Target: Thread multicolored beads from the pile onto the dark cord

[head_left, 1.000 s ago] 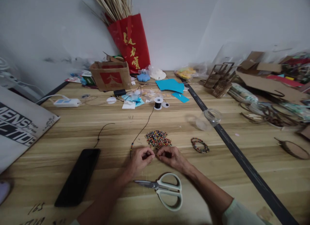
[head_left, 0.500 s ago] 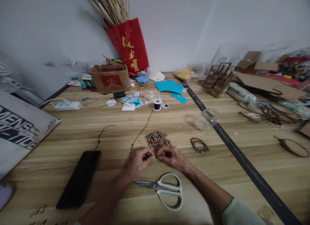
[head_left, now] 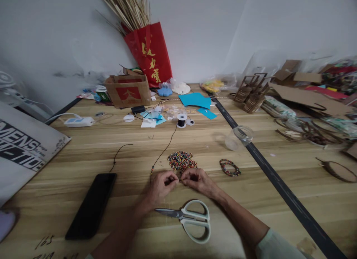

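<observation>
My left hand (head_left: pixel 164 185) is closed in a pinch, with the black cord (head_left: pixel 166 147) running to it from a spool (head_left: pixel 181 120). A few coloured beads sit on that cord just left of the hand. Fingertip to fingertip with it, my right hand (head_left: pixel 197 181) pinches a small bead that barely shows. Right behind both hands lies a pile of multicoloured beads (head_left: pixel 182 160). A beaded bracelet (head_left: pixel 230 167) rests to the right. Scissors (head_left: pixel 192 217) with pale green handles lie in front of the hands, blades pointing left.
A black phone (head_left: pixel 91 206) lies at the left, near a short piece of cord. Clear plastic containers (head_left: pixel 242 135) stand right of the spool. Farther back are blue paper (head_left: pixel 195 100), a cardboard box (head_left: pixel 127 91) and a red bag (head_left: pixel 153 54). Small baskets (head_left: pixel 249 95) stand back right.
The camera view has shifted very slightly. Both hands stay in the same pinch, fingertips close together above the table.
</observation>
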{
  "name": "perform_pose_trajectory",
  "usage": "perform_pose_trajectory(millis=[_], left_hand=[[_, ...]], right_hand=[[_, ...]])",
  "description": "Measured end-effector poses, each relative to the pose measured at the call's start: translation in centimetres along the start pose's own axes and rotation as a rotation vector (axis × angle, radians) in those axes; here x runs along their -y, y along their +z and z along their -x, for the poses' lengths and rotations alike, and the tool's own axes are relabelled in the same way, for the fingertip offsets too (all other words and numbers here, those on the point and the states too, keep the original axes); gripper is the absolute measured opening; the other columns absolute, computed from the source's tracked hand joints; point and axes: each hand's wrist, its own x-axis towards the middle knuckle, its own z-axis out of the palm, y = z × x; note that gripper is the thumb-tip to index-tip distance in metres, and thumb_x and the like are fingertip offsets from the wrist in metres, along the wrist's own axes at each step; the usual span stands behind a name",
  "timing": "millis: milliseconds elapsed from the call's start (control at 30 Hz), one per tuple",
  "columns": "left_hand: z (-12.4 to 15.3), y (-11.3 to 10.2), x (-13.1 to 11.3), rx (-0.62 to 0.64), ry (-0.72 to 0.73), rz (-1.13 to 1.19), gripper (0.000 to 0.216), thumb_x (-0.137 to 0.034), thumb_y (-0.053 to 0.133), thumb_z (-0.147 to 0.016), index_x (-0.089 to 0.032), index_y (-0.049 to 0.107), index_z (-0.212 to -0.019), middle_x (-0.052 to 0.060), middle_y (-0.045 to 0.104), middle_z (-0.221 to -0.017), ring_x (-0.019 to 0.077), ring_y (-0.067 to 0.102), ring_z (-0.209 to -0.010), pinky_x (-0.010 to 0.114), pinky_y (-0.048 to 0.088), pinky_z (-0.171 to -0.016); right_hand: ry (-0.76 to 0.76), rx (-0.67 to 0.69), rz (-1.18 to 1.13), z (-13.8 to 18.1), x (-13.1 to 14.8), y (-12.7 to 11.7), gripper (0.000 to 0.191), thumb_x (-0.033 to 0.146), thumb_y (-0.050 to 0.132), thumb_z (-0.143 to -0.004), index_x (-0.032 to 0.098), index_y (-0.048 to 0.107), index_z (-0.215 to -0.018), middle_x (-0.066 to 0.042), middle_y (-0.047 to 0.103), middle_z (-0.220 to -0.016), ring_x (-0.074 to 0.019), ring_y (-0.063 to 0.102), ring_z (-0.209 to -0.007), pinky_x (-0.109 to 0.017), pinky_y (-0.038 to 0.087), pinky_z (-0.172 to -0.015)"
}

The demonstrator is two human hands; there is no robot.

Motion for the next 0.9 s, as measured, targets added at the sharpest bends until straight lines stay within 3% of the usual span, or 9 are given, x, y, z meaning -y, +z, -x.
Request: perform_pose_trajectory(millis=[900], left_hand=[[0.02,0.05,-0.27,0.024,-0.002,-0.028,0.012,-0.022,0.056,-0.073,-0.014,0.065,-0.069,0.003,0.063,-0.064,0.013,0.055,-0.059,0.021,0.042,-0.057]], right_hand=[[-0.011,-0.006,0.057,0.07,0.09,0.11,0.026,0.041,0.066,-0.078,0.015,0.064,-0.077,0.0,0.057,-0.066,-0.011,0.049,-0.059,-0.023,0.036,-0.055]])
